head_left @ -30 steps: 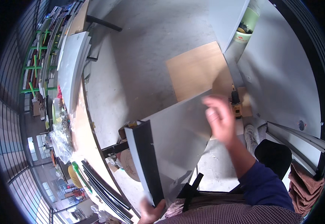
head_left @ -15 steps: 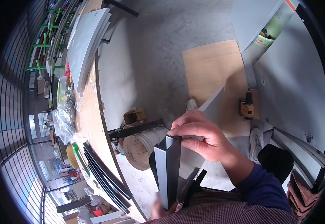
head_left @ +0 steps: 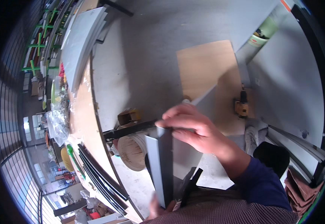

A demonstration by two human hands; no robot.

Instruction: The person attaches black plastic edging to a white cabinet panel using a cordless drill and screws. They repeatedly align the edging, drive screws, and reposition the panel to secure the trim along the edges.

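Note:
A long dark grey metal channel point(head_left: 157, 164) stands tilted in front of me, its upper end turned away. My right hand point(head_left: 203, 130) is closed at that upper end, with index finger and thumb on either side of its rim. A pale patch shows inside the end under the fingertip; I cannot make out whether it is a separate piece. My left hand point(head_left: 156, 208) is wrapped round the lower end, partly hidden by the channel.
Left, a wooden workbench point(head_left: 81, 123) carries grey panels point(head_left: 81, 41), plastic bags point(head_left: 57, 123) and black strips point(head_left: 99, 173). A white bucket point(head_left: 130, 151) stands below it. On the floor lie a wooden board point(head_left: 207, 67) and a cordless drill point(head_left: 241, 106). Large grey panels point(head_left: 289, 78) stand right.
My right hand and the channel's upper end have shifted slightly left and up in the picture. The index finger now lies further over the end. The whole view has also moved a little.

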